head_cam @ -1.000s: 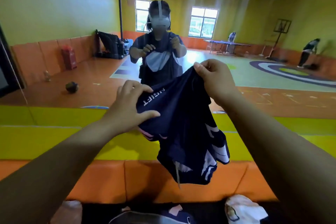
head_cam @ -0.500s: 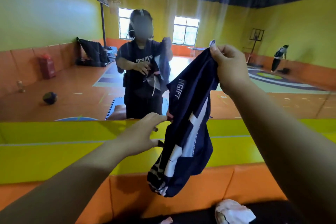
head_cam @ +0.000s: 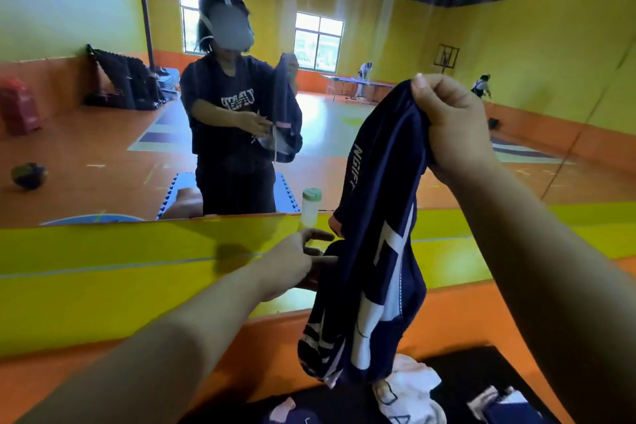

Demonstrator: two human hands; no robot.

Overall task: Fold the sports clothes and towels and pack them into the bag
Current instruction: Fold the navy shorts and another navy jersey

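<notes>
A navy sports garment (head_cam: pixel 375 251) with white stripes and white lettering hangs in the air in front of me. My right hand (head_cam: pixel 451 127) grips its top edge, fingers curled round the cloth. My left hand (head_cam: pixel 299 258) is lower, at the garment's left edge; its fingers reach into the fabric, and the tips are hidden behind it. Below the garment a crumpled white cloth (head_cam: pixel 409 389) lies on a black surface (head_cam: pixel 481 375). More navy and white clothing (head_cam: pixel 502 406) shows at the bottom right edge.
A mirror wall faces me, with my reflection (head_cam: pixel 234 120) holding the same garment. Yellow and orange padding (head_cam: pixel 120 268) runs along its base. A small white bottle with a green cap (head_cam: pixel 311 205) stands on the ledge. A ball (head_cam: pixel 29 175) lies in the reflected gym floor.
My right hand lifted the garment higher and it now hangs long and narrow. My left hand slid down from the waistband to the garment's lower left edge. The view shifted left.
</notes>
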